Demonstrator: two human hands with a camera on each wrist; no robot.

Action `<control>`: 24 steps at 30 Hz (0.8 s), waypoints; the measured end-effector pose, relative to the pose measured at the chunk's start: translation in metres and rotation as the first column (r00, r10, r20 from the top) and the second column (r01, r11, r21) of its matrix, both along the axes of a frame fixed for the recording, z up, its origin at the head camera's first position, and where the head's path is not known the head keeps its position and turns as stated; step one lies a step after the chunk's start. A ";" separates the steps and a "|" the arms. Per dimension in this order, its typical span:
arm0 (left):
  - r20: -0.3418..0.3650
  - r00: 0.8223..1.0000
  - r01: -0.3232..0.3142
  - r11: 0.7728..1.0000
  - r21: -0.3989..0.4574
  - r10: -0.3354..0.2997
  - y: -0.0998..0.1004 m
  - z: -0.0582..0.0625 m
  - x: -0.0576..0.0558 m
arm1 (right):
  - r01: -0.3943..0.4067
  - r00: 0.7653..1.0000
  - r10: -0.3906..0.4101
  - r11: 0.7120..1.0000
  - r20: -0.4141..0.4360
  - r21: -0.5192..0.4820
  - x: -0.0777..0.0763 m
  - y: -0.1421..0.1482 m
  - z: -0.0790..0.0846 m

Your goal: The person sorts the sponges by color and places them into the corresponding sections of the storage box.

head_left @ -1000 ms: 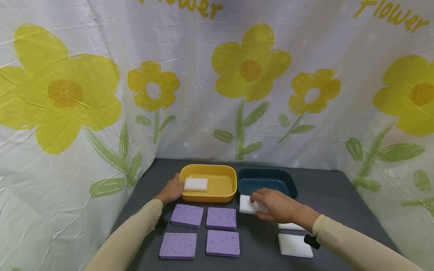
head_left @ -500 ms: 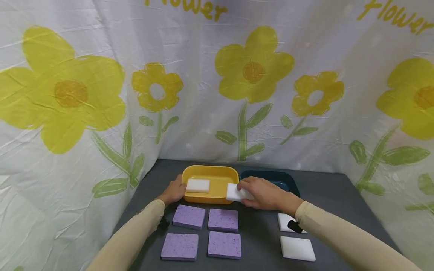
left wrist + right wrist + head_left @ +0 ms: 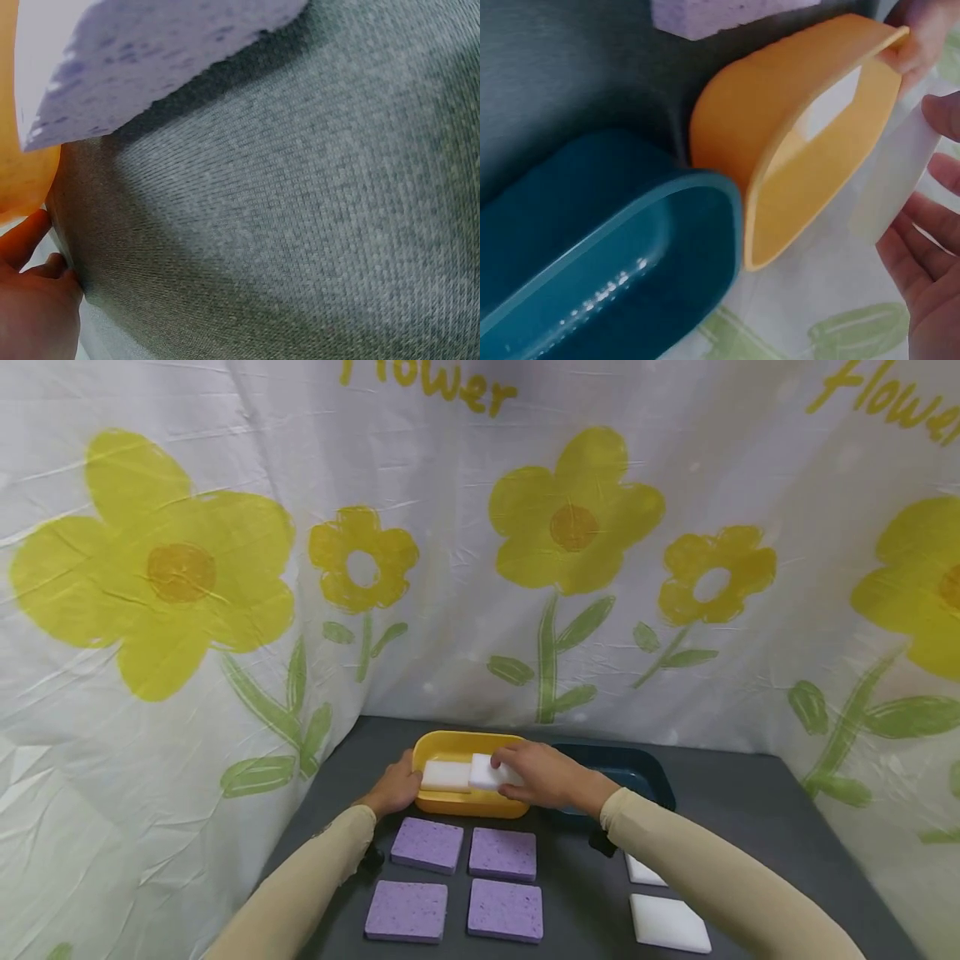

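In the head view, my right hand pinches a white sponge above the yellow tub. The right wrist view shows this sponge between thumb and fingers, outside the rim from that angle. Another white sponge lies at the left inside the tub. My left hand grips the tub's left rim; in the left wrist view, part of that hand shows at the lower left.
A dark blue tub adjoins the yellow one on the right, partly hidden by my right arm. Several purple speckled sponges lie in rows in front. Two white sponges rest at the right. A flower-printed curtain closes off the back.
My right hand has carried its white sponge leftward, from in front of the blue tub to over the yellow tub. The left hand has stayed at the rim. The head view has shifted slightly.
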State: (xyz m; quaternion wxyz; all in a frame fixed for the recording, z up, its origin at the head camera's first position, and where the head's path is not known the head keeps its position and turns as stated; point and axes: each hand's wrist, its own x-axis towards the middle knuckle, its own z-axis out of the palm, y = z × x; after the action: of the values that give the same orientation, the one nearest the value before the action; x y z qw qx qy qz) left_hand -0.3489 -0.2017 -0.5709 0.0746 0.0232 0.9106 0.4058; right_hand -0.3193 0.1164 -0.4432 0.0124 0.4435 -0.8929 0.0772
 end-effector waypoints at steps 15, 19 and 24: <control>-0.008 1.000 -0.003 1.000 -0.013 0.002 0.000 -0.001 0.000 | 0.022 0.999 -0.022 1.000 0.028 -0.002 -0.040 -0.042 -0.026; -0.016 1.000 -0.003 1.000 -0.025 0.002 -0.001 -0.002 -0.001 | 0.031 0.999 -0.031 1.000 0.027 0.000 -0.046 -0.055 -0.035; -0.011 1.000 -0.005 1.000 -0.021 0.005 0.000 0.000 0.001 | 0.069 0.996 -0.070 0.998 0.062 0.012 -0.053 -0.069 -0.043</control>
State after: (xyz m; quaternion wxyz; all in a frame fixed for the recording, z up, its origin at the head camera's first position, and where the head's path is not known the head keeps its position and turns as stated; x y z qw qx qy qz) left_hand -0.3480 -0.2021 -0.5708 0.0691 0.0224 0.9153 0.3961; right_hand -0.3718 0.0477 -0.4861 -0.0150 0.4097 -0.9080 0.0862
